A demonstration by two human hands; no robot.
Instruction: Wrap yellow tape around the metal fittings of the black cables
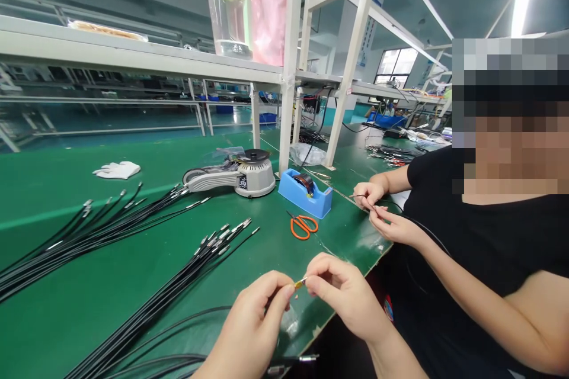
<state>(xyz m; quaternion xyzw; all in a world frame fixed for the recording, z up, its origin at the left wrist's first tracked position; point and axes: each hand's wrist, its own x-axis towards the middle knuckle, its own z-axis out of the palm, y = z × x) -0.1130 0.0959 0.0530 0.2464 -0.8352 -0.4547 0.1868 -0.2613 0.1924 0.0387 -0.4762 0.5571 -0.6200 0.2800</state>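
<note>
Left hand (pixel 255 323) and right hand (pixel 340 293), fingers pinched on one small yellow-tipped piece (pixel 300 283) above green desk (pixel 89 308); black cables (pixel 178 284) beside.

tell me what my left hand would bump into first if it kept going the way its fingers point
The left hand points up and right at the small yellow-tipped piece pinched between both hands, then the right hand just behind it. Farther on lie the orange scissors, though depth is unclear.
</note>
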